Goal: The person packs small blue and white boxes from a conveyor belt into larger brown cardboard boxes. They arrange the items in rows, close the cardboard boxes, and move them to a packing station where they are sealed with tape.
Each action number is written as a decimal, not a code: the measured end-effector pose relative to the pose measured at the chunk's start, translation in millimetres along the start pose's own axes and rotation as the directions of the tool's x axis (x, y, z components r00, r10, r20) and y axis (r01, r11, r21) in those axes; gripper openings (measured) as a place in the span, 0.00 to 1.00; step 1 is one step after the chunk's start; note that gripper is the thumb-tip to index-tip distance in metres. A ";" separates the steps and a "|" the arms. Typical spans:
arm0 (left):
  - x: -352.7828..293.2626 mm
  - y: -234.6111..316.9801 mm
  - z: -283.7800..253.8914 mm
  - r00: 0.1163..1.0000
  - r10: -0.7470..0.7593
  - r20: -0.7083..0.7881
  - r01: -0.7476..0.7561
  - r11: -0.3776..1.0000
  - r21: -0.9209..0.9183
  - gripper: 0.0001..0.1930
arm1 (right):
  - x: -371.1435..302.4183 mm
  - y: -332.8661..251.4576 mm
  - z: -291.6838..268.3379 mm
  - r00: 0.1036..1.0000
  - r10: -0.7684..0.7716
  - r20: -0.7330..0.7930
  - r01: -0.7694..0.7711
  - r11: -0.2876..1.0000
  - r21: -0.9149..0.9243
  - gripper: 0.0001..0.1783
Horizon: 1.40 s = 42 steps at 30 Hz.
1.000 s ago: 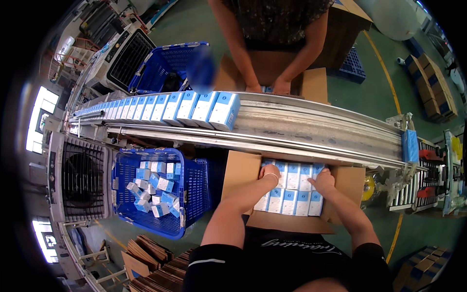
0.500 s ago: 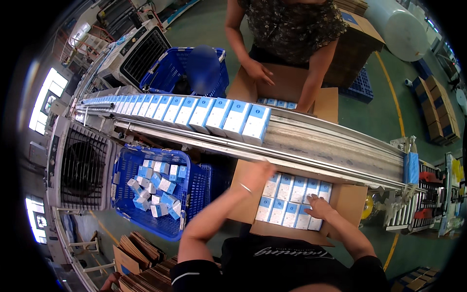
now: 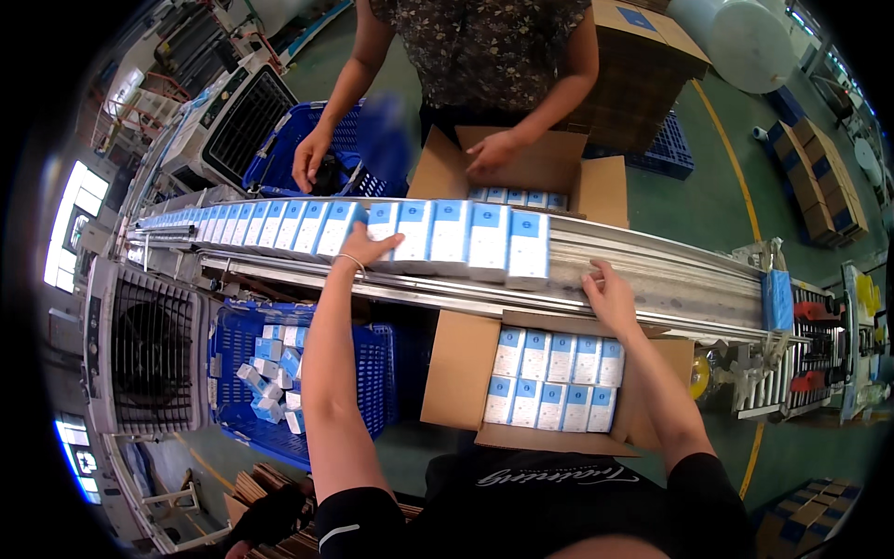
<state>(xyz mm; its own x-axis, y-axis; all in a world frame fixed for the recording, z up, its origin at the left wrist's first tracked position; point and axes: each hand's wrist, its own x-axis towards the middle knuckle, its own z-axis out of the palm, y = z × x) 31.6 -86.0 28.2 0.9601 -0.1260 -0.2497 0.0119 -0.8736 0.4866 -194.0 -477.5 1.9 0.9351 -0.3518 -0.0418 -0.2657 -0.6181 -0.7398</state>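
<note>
A row of small white-and-blue boxes (image 3: 451, 233) stands upright along the conveyor (image 3: 652, 265). My left hand (image 3: 366, 247) is on this row, gripping a box several places back from its right end; the thumb lies across the front and the fingers are partly hidden behind. To the right of the end box, my right hand (image 3: 610, 296) is over the bare belt, holding nothing, with its thumb and fingers apart. Below it, right in front of me, sits an open cardboard carton (image 3: 456, 368) with two rows of the same boxes (image 3: 549, 382) inside.
Across the conveyor a person (image 3: 494, 56) stands at another open carton (image 3: 605, 191) containing boxes. A blue basket (image 3: 358, 373) of jumbled boxes stands at my left, near a large fan unit (image 3: 144, 345). Another blue basket (image 3: 279, 154) is beyond the belt.
My left hand has moved left and up from beside the carton onto the row. My right hand has left the packed boxes and risen over the belt. The row reaches slightly farther right.
</note>
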 end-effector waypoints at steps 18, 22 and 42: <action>-218.4 146.5 49.3 0.882 0.391 -0.263 -0.463 0.821 -0.333 0.39 | -84.7 -0.2 -107.5 0.981 0.067 -0.182 0.012 0.914 0.405 0.51; -257.2 132.2 55.2 0.900 0.431 -0.065 -0.428 0.848 -0.313 0.38 | -139.9 8.3 -116.9 0.990 0.098 -0.103 -0.057 0.938 0.343 0.49; -247.2 46.7 209.7 0.663 0.097 0.742 -0.581 0.692 0.429 0.21 | -183.3 113.7 -29.6 0.706 0.302 0.641 0.379 0.603 -0.702 0.22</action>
<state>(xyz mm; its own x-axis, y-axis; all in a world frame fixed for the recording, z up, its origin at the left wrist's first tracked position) -263.8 -194.2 -63.0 0.4304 -0.5169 -0.7400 -0.6693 -0.7328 0.1226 -402.5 -504.0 -54.6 0.7299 0.0151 -0.6834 0.0300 -0.9995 0.0099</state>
